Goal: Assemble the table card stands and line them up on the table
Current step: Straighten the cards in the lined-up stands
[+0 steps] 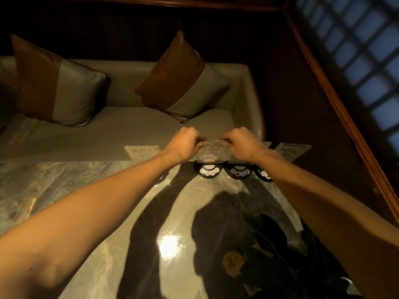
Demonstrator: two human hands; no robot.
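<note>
Marble table (64, 190), both arms outstretched, left hand (185, 141) and right hand (241, 143) each pinching card stand (212, 151) top.

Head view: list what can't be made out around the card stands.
- Card top corners: covered by left hand and right hand.
- Far-left stand base: mostly behind the left forearm.
- Rightmost base: partly behind the right forearm.
- Base button symbols: too small.

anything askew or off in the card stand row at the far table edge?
Mostly neat. The card at far right tilts out of line with the others. Both hands, left hand and right hand, pinch the top edge of the middle card over its black base. No damage visible.
</note>
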